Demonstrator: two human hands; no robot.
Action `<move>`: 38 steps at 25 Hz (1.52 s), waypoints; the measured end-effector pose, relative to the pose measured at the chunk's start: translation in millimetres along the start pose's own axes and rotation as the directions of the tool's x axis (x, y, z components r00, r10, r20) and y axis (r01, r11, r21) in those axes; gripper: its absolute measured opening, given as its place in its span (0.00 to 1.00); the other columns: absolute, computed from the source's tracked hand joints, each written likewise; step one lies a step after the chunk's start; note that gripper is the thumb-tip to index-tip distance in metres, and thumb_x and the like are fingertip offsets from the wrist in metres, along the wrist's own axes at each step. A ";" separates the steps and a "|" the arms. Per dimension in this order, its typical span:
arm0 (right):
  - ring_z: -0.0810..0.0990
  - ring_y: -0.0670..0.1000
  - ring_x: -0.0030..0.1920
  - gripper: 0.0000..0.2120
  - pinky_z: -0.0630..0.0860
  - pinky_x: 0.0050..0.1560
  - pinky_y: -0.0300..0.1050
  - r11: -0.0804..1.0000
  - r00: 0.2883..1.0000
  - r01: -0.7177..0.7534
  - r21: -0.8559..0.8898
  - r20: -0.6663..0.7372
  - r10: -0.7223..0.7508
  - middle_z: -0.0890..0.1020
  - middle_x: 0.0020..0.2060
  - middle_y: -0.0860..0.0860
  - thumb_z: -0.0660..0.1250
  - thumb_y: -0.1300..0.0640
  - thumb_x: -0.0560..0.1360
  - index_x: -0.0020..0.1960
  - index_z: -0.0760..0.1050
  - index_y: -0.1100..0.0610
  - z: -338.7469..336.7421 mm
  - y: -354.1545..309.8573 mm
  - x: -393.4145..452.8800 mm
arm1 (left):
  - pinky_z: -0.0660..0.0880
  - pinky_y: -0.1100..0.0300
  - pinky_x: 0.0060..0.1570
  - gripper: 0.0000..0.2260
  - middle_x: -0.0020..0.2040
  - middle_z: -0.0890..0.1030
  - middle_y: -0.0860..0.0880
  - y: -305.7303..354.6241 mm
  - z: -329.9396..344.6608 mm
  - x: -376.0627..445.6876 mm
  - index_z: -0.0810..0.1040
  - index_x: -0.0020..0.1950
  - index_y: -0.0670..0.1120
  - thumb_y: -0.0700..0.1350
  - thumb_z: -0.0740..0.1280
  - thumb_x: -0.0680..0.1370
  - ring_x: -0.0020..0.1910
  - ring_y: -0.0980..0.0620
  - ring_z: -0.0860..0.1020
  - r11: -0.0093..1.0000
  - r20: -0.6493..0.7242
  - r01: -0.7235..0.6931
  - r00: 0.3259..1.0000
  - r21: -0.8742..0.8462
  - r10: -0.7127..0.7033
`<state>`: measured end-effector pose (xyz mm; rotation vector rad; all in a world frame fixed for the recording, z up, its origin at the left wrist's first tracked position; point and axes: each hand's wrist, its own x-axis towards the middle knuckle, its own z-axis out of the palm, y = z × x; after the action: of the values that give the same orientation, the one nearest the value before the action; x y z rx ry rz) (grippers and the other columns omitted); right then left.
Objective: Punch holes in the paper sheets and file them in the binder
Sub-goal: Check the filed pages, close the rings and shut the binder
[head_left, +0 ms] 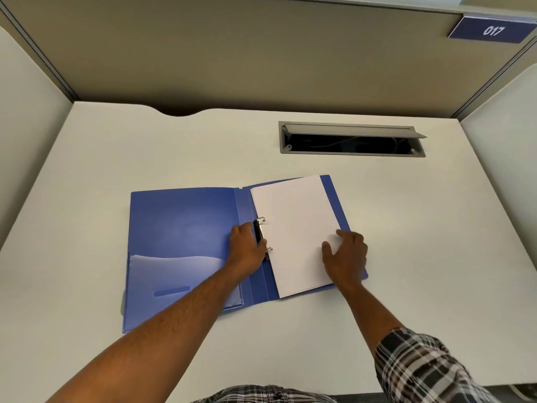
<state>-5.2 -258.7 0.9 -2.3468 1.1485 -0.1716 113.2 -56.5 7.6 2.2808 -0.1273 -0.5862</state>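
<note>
Nearest us, a plaid sleeve (421, 370) covers our right forearm, while the left forearm is bare. Our left hand (246, 245) rests on the binder (180, 228), its fingers curled round the black ring clip (258, 230) at the spine; we cannot tell how hard they squeeze it. Two metal rings (261, 219) show just above and below that hand, and they look parted. Right of the clip, our right hand (345, 258) lies with fingers spread and relaxed on the sheets (293, 228), pressing their right edge down onto the binder's right cover. The sheets sit just beside the rings, tilted slightly, their left edge close to the clip. Left of the clip, the open cover carries a clear pocket (180, 274). All of it lies on a white desk (116, 146). Beyond the hands, a grey cable tray (351, 139) stands open in the desk, and farther up right hangs a blue plate (492, 30) reading 017.
</note>
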 end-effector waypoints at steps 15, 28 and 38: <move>0.72 0.61 0.66 0.29 0.72 0.64 0.60 0.997 0.992 -0.070 -0.033 0.100 0.073 0.72 0.66 0.57 0.68 0.42 0.77 0.73 0.69 0.54 8.5 6.3 32.9 | 0.75 0.66 0.47 0.21 0.66 0.77 0.43 3.7 -4.9 17.4 0.72 0.70 0.40 0.40 0.70 0.78 0.58 0.48 0.78 0.959 0.034 0.153 0.988 -0.240 -0.149; 0.70 0.60 0.59 0.26 0.77 0.57 0.55 0.994 1.000 0.003 -0.108 0.021 -0.001 0.70 0.60 0.57 0.68 0.42 0.77 0.69 0.72 0.57 22.9 9.9 -14.4 | 0.75 0.58 0.56 0.21 0.63 0.71 0.47 -20.0 -24.1 14.3 0.72 0.68 0.46 0.43 0.71 0.76 0.55 0.50 0.75 0.999 -0.018 0.014 1.000 -0.032 -0.014; 0.71 0.59 0.61 0.27 0.76 0.57 0.54 0.990 0.996 -0.063 -0.124 0.052 0.070 0.71 0.62 0.56 0.66 0.41 0.78 0.71 0.71 0.54 20.5 1.7 -9.6 | 0.76 0.51 0.57 0.12 0.60 0.76 0.44 2.5 -28.2 56.0 0.79 0.57 0.45 0.46 0.67 0.74 0.58 0.44 0.75 0.992 -0.096 0.126 0.988 0.018 -0.124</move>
<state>-5.8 -244.1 -16.5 -2.3990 1.2393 -0.0111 175.9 -54.5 5.4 2.3479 0.0556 -0.5413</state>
